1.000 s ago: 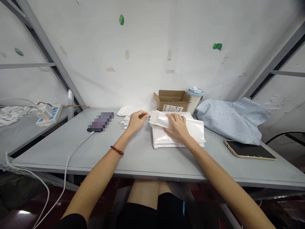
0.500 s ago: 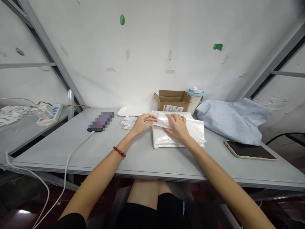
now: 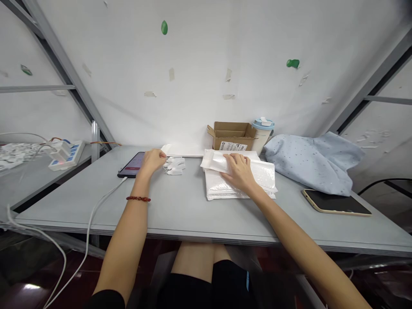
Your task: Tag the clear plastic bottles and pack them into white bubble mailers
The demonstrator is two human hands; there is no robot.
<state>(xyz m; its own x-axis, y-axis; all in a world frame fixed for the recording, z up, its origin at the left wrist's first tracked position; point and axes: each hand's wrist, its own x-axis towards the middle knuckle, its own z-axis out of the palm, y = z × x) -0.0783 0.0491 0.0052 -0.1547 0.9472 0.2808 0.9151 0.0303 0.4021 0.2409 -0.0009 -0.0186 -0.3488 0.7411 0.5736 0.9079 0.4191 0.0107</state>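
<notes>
A stack of white padded envelopes lies on the grey table in front of me. My right hand lies flat on the top envelope, fingers stretched out. My left hand is out to the left, fingers curled, right beside a small pile of white packets and a phone with a lit screen. Whether the left fingers hold one of the packets is hidden by the back of the hand.
A small open cardboard box and a blue-lidded cup stand by the wall. A light blue cloth and a second phone lie at the right. A power strip and white cable are at the left.
My left hand has left the open end of the top envelope and swung left to the packet pile by the phone. My right hand has stayed on the stack.
</notes>
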